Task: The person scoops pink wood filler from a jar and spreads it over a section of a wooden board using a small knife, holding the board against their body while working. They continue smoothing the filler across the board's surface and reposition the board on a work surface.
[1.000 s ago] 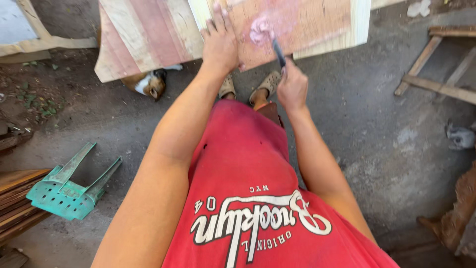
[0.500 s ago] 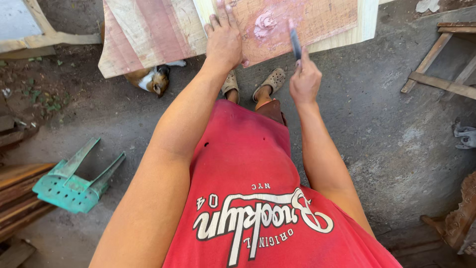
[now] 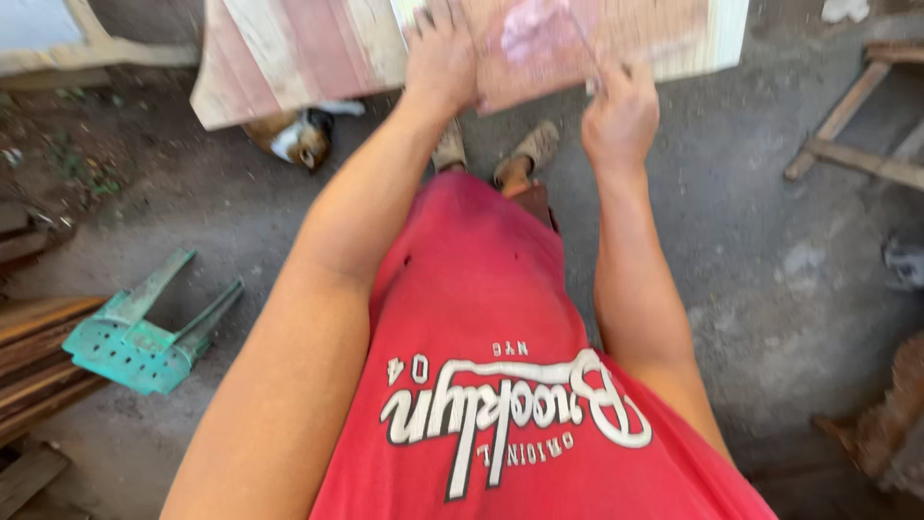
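Left hand [image 3: 441,60] flat, open on wooden board [image 3: 308,48] near its edge; right hand [image 3: 621,114] at 1 o'clock fisted around thin tool [image 3: 582,43]. Green stool [image 3: 140,337] overturned at 9, well apart.

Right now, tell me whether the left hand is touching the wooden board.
Touching. The head view shows the left hand pressed flat on the wooden board, fingers spread across its surface, no gap visible.

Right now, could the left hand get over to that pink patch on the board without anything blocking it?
Probably yes. The left hand lies flat on the wooden board, right beside the pink patch, with bare board between them. The right hand and its thin tool work the patch's other side.
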The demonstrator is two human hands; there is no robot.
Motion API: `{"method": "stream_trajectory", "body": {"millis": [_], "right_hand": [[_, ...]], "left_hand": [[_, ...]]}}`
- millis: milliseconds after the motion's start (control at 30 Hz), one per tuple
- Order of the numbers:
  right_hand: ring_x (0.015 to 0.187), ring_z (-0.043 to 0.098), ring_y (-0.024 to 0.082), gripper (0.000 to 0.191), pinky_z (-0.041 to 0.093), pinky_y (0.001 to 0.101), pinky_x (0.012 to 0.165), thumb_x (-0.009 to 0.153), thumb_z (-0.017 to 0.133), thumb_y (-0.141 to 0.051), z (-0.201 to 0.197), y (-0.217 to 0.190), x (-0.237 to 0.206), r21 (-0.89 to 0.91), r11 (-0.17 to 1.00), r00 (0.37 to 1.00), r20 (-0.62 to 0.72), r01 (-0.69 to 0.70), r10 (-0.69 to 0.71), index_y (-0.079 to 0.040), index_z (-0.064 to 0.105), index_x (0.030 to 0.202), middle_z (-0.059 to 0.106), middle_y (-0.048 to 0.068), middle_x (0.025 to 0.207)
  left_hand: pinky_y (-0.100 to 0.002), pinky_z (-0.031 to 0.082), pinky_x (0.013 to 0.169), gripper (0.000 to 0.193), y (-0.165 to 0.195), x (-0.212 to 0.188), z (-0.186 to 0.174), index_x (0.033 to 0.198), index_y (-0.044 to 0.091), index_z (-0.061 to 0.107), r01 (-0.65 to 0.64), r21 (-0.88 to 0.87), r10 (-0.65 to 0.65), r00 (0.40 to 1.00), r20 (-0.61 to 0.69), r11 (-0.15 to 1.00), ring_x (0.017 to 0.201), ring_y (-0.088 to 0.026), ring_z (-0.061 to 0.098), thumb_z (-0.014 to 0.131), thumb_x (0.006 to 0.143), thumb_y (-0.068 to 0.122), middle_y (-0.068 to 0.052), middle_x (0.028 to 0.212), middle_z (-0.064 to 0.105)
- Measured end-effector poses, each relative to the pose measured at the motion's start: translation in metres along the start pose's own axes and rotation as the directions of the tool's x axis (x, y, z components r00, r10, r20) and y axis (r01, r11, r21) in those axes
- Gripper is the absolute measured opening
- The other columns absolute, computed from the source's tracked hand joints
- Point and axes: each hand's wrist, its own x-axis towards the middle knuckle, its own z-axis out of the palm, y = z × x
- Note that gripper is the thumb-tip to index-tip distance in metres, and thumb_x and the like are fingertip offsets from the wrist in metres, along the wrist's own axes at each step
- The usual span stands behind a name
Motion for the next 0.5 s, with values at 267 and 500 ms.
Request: {"method": "stream_trajectory", "body": {"millis": [267,500], "right_hand": [[0.093,0.069,0.038,0.035,0.054,0.0476,0.080,0.086,0.058,0.004,0.001,-0.012,0.009,-0.142,0.989,0.992,0.126,0.046,-0.028,-0.010,0.078,0.111,0.071,0.016,0.104],[0.095,0.072,0.032,0.029,0.057,0.0411,0.083,0.094,0.057,0.000,0.003,0.021,-0.006,0.128,0.977,0.979,0.138,-0.170,0.152,-0.006,0.075,0.117,0.071,0.014,0.102]], "left_hand": [[-0.063,0.045,0.101,0.115,-0.001,0.008,0.011,0.143,-0.014,0.041,-0.024,0.059,0.032,0.991,-0.131,0.998,0.126,-0.052,0.052,0.093,0.056,0.040,-0.033,0.139,0.048],[-0.070,0.048,0.085,0.108,0.001,0.011,0.022,0.132,-0.011,0.056,-0.057,0.175,0.126,0.902,-0.413,0.983,0.107,-0.056,0.059,0.088,0.045,0.045,-0.041,0.137,0.054]]}}
